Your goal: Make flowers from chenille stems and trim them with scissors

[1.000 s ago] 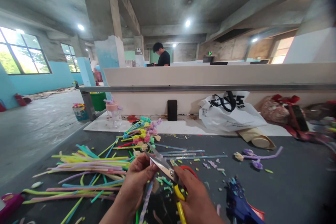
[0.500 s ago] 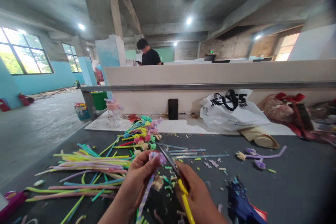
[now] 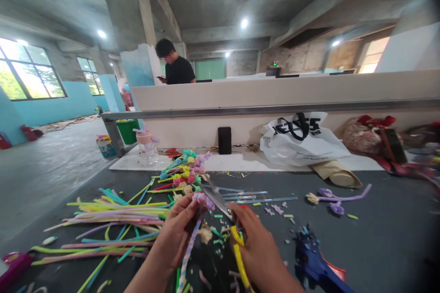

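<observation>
A pipe-cleaner flower with a lilac-pink head is pinched between the thumb and fingers of my left hand. Its twisted purple, white and blue stem hangs down toward the table's front. My right hand grips scissors with yellow handles. Their metal blades point up and left, close by the right side of the flower head, and look somewhat parted; whether they touch it I cannot tell. A beige fuzzy piece and small coloured clippings lie on the dark table between my hands.
Loose pipe cleaners cover the left side. Finished pipe-cleaner flowers are heaped behind my hands. To the right are a blue glue gun and a purple flower stem. A phone and white bag stand behind; a person stands beyond the partition.
The scissor blades look wider apart, and my right hand has turned slightly. My left hand still holds the flower. The view has shifted a little, and the person beyond appears farther left.
</observation>
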`<state>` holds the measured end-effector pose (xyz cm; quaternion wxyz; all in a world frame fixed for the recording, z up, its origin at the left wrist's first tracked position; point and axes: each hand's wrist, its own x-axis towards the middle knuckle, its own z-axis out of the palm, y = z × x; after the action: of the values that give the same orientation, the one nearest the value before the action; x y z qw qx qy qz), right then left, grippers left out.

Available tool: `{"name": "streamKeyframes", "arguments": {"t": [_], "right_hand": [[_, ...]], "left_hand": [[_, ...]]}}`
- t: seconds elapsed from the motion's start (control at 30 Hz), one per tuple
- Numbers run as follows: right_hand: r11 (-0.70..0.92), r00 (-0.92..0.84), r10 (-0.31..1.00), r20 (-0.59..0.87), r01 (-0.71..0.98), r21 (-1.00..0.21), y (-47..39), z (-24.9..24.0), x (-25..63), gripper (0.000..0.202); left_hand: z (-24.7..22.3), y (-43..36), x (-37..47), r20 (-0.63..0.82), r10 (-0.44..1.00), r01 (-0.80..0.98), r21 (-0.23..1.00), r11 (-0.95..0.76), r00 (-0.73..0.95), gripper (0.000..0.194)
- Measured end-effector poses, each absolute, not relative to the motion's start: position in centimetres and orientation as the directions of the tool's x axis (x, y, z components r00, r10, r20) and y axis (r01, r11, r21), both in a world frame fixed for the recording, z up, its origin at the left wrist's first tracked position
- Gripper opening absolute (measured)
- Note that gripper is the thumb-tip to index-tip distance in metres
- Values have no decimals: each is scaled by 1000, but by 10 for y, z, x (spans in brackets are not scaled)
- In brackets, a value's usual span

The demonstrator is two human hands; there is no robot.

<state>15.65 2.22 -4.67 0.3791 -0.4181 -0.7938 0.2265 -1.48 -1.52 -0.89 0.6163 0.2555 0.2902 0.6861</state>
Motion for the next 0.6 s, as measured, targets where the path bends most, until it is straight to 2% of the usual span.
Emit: {"name": "streamKeyframes", "arguments": {"t": [0.13,0.23,0.43,0.6], "right_hand": [[391,-202,917,345,278,-877,30,-61,150,45],[238,-196,954,225,45,-970,33,-68,143,46],[4,-303,947,109,-328,-945,23,-57,139,55],[-61,-260,962,82,-499,-864,17,-46,144,58]], "left_hand": [[-21,-9,-26,27,994,-752,652,-101,-110,11],[-29,-6,-28,52,998,-828,558,-50,-25,12],[-38,-12,-12,35,998,-823,568,29,59,26],[-48,-14,-1,13,990,-794,598,106,142,25]]}}
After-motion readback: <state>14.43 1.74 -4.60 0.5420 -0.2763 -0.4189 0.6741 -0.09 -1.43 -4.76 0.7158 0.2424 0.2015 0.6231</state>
